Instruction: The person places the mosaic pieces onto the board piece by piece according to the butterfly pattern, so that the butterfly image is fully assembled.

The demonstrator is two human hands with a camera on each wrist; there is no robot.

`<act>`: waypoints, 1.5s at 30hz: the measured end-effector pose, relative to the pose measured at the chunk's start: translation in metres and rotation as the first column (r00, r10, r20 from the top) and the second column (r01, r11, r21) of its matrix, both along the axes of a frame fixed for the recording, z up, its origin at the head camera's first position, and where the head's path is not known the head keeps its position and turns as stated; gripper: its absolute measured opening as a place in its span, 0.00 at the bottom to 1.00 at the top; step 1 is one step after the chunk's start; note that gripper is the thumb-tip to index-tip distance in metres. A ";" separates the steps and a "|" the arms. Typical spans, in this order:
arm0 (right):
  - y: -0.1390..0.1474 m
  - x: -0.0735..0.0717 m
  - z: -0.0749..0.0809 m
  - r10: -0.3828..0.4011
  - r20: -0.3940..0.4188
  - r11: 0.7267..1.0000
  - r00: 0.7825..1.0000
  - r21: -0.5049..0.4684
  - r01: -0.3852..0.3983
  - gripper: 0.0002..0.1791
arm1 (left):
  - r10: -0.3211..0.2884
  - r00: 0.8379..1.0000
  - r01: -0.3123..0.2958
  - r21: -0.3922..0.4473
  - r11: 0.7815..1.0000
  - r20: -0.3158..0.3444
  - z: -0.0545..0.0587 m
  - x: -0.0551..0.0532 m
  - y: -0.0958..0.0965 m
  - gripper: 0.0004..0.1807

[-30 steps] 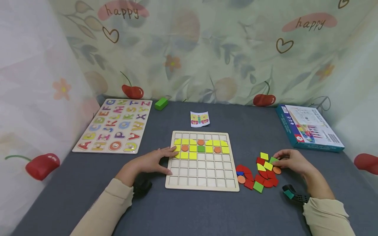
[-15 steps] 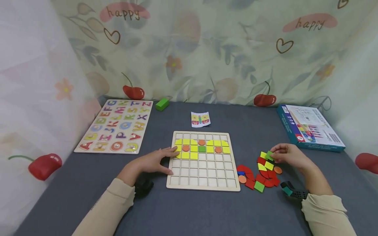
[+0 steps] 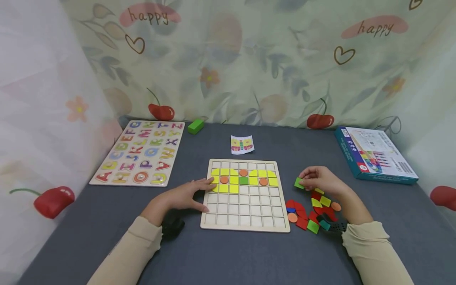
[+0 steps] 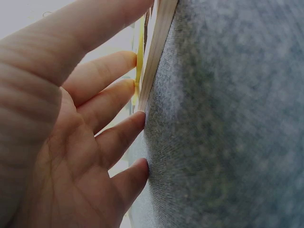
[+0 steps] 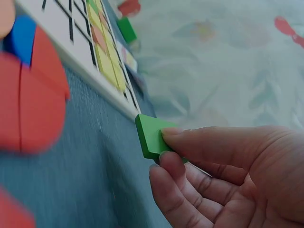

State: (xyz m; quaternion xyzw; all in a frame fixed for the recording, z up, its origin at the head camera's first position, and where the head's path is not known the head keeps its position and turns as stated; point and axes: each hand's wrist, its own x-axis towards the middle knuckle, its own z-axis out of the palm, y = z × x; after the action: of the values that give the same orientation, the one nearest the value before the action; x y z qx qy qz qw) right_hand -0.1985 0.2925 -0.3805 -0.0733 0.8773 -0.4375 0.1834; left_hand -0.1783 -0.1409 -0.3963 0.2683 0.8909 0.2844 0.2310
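Observation:
A green square tile (image 5: pixel 151 135) is pinched between the thumb and fingers of my right hand (image 3: pixel 318 180), held above the table to the right of the wooden grid board (image 3: pixel 246 221). Yellow tiles (image 3: pixel 233 188), orange round tiles (image 3: pixel 263 181) and one green tile (image 3: pixel 244 181) fill cells in the board's upper rows. My left hand (image 3: pixel 183 194) rests at the board's left edge, fingers spread and fairly straight. In the left wrist view its fingertips (image 4: pixel 128 59) touch the board's edge and a yellow tile. Below my right hand lies a pile of loose red tiles (image 3: pixel 301 223).
An alphabet puzzle board (image 3: pixel 137 154) lies at the left, with a green block (image 3: pixel 195 126) beside it. A small pattern card (image 3: pixel 242 145) sits behind the grid board. At the right back is a flat box (image 3: pixel 377 154). A patterned curtain (image 3: pixel 249 59) hangs behind.
My right hand has lifted the green tile from the loose pile and carried it left toward the board. The left hand has stayed in place.

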 end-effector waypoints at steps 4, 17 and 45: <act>-0.022 -0.009 0.000 0.009 0.008 1.000 1.000 -0.012 -0.009 0.18 | -0.008 1.000 0.008 0.001 1.000 -0.004 0.000 0.000 0.000 0.43; -0.091 -0.027 -0.005 0.128 0.015 0.988 0.992 -0.088 -0.127 0.13 | -0.008 1.000 0.008 0.009 1.000 -0.016 -0.002 0.001 -0.001 0.43; -0.146 -0.021 -0.013 0.234 -0.074 0.971 0.969 -0.035 -0.237 0.05 | -0.018 0.999 0.019 0.019 1.000 -0.034 -0.001 0.002 -0.001 0.42</act>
State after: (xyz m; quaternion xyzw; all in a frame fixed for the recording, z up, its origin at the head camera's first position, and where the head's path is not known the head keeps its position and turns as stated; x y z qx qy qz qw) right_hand -0.2195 0.1461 -0.3932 -0.1960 0.8584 -0.4289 0.2019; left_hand -0.1766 -0.1422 -0.3969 0.2837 0.8894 0.2862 0.2159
